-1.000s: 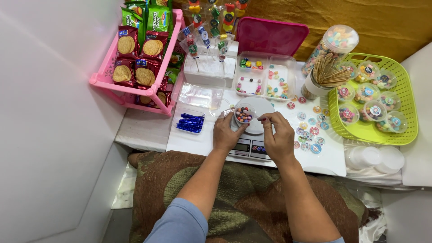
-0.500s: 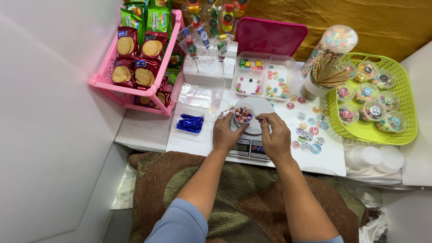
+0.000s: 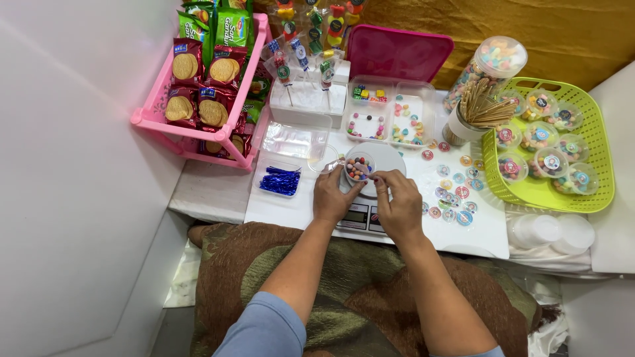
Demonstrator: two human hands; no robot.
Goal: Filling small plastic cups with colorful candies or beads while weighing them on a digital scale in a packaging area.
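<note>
Gripping the rim of a small cup [image 3: 359, 167] of coloured candies, the left hand [image 3: 335, 197] steadied it on the white scale [image 3: 378, 173]. The right hand [image 3: 397, 201] pinched something tiny at the cup's near edge; what it held could not be told. Left of the scale lay a tray of blue ties [image 3: 280, 180]. Behind the scale stood a divided candy box [image 3: 390, 119] with its pink lid [image 3: 399, 54] raised. Right of the scale, round stickers [image 3: 454, 193] were scattered, and beyond them sat a green basket [image 3: 595, 192] of filled cups.
</note>
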